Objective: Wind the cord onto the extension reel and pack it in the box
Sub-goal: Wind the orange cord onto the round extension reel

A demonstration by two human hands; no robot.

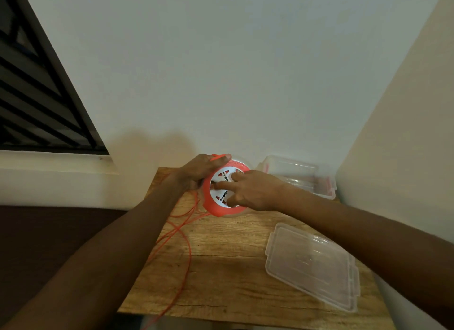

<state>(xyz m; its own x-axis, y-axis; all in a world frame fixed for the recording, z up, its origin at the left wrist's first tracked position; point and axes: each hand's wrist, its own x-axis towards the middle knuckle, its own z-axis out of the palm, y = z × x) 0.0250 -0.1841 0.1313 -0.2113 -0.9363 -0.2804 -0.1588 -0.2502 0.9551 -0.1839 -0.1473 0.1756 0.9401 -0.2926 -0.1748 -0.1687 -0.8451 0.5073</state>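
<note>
Both forearms are bare and extend forward from the lower corners of the view, converging toward the centre. The left hand (pixel 200 172) is positioned at the upper left, wrist slightly flexed, with the fingers curled and the thumb laid along the top edge of the extension reel (pixel 227 189), gripping it and pinning a strand of the cord (pixel 181 233) under the thumb. The right hand (pixel 253 190) is positioned palm down on the opposite side, wrist straight. Its fingers are spread and extended, with the fingertips (pixel 219 186) pressing on the white face of the reel. The two hands sit close together without touching.
</note>
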